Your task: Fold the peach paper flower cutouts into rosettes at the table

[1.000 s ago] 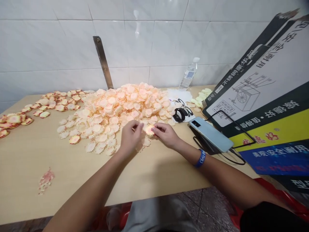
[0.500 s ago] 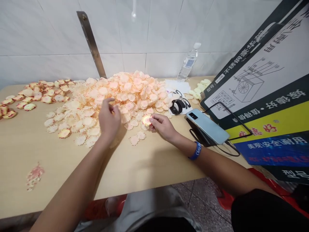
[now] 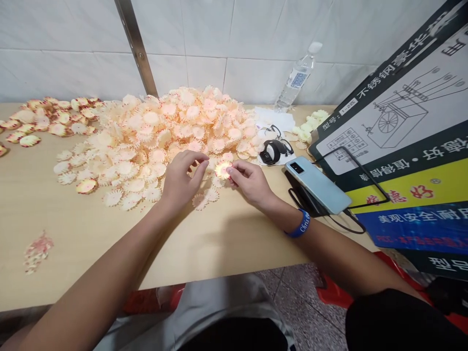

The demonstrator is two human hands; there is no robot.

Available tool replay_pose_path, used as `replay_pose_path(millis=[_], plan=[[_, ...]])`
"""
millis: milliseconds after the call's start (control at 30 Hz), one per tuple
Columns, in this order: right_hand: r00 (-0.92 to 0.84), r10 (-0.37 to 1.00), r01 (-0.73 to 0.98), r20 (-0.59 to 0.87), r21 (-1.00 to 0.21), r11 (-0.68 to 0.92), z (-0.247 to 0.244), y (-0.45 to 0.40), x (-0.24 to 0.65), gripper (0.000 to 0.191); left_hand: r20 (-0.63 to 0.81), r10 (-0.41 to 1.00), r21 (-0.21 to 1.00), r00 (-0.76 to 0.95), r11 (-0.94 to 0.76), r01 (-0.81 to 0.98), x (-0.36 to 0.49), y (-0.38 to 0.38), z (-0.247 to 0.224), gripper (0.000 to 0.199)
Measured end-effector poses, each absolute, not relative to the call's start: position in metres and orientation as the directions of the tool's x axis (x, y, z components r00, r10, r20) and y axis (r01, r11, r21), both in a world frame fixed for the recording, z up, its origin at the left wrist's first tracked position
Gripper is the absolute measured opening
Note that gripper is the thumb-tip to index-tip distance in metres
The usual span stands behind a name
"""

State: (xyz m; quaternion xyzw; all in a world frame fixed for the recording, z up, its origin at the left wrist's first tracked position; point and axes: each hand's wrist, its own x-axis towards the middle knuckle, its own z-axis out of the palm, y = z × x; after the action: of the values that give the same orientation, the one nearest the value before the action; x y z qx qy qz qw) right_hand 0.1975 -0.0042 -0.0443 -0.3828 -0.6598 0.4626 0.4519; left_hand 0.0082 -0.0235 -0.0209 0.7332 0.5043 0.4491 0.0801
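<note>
1. Blue band (image 3: 299, 225) on the right wrist, white lettering reading "Chris", the remainder unclear
2. Dark, white, yellow and blue printed carton (image 3: 395, 219) reads "不锈钢豪华" and "美观\安全\耐用"
3. Right hand (image 3: 252, 183) pinches a yellow, red-edged scalloped disc (image 3: 222, 170) between thumb and fingers, near the peach-coloured heap of scalloped pieces (image 3: 204, 117)
4. Left hand (image 3: 185, 178): thumb and fingertips slightly parted, nothing seen between them
5. Half a second ago it was farther left; now it is just beside the disc
</note>
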Motion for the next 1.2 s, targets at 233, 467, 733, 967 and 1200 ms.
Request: replay_pose_path(millis=[233,467,733,967,1200], plan=[[-0.315,0.919,0.163,0.237,-0.94,0.299,-0.0423,-0.0073,0.1958,0.035,0.508,0.85,0.549,0.141,-0.446,0.707,0.0137,-0.027,-0.0199,0.015],[-0.347,0.909,0.179,0.23,-0.936,0.304,-0.0412,-0.0103,0.1939,0.029,0.474,0.865,0.514,0.166,-0.425,0.745,0.0157,-0.0261,-0.0226,0.015],[-0.38,0.894,0.244,0.237,-0.907,0.344,-0.0395,-0.0117,0.193,0.027,0.458,0.869,0.445,0.185,-0.404,0.799,0.0167,-0.027,-0.0224,0.014],[-0.382,0.895,0.241,0.232,-0.91,0.338,-0.0394,-0.0125,0.1926,0.027,0.433,0.887,0.461,0.16,-0.37,0.806,0.0189,-0.0274,-0.0197,0.013],[-0.394,0.888,0.232,0.239,-0.909,0.347,-0.0415,-0.0124,0.1921,0.026,0.406,0.901,0.481,0.153,-0.353,0.803,0.0185,-0.0275,-0.0193,0.01]])
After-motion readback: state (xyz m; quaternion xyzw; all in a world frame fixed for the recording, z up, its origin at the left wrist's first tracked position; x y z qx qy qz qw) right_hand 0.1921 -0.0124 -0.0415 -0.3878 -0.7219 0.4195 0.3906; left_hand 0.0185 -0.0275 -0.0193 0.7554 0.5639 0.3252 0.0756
